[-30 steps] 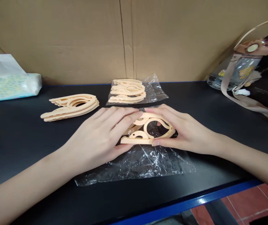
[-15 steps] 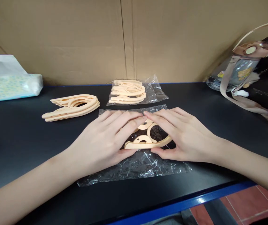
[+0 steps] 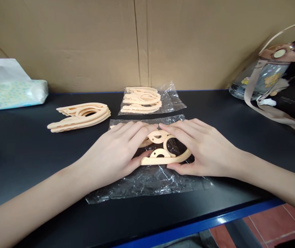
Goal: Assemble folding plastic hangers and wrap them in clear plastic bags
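Observation:
A cream folding hanger (image 3: 163,160) lies folded on a flat clear plastic bag (image 3: 152,186) in front of me. From the left, my left hand (image 3: 123,146) arches over it, its thumb against the hanger's near left end and its fingers at the far side. My right hand (image 3: 199,146) is closed round the curved right end, thumb in front and fingers behind. The index fingertips of both hands almost meet at the far edge. Under my left hand, more cream pieces are partly hidden.
Behind the hands, more folded hangers (image 3: 142,100) sit in or on another clear bag (image 3: 173,98). A loose stack of hangers (image 3: 81,117) lies at the left. A tissue pack (image 3: 15,91) stands far left, a strapped water bottle (image 3: 274,74) far right. The black table (image 3: 67,220) has a blue front edge.
My left thumb has moved from the near edge up to the hanger's left end. The hanger is shifted slightly right, and its arms show more. My right hand has barely moved.

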`<state>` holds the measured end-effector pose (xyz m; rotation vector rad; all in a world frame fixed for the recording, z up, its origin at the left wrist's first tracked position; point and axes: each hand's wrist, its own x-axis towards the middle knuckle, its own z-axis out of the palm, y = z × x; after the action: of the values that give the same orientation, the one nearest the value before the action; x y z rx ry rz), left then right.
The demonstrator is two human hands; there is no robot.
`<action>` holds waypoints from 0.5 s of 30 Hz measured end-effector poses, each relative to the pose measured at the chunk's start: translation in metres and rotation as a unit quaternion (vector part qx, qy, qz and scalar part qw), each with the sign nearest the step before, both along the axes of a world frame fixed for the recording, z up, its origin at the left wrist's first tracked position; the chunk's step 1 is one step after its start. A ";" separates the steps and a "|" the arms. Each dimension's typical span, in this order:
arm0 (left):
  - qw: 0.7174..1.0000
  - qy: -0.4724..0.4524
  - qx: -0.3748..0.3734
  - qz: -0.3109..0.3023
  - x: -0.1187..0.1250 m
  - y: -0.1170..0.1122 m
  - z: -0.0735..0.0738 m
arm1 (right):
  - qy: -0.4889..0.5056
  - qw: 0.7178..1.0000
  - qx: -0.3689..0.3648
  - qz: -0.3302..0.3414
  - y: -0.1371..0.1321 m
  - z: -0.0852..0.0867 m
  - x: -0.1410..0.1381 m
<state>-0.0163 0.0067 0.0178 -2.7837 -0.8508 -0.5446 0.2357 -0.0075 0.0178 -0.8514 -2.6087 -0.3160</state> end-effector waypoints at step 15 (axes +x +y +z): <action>0.991 0.005 -0.107 0.082 -0.009 0.008 0.002 | -0.087 0.988 -0.030 -0.127 0.012 0.030 0.043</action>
<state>-0.0255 0.0147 0.0196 -2.8632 -1.1893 -0.4352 0.2787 0.0047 0.0476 -1.2319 -2.6797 -0.3987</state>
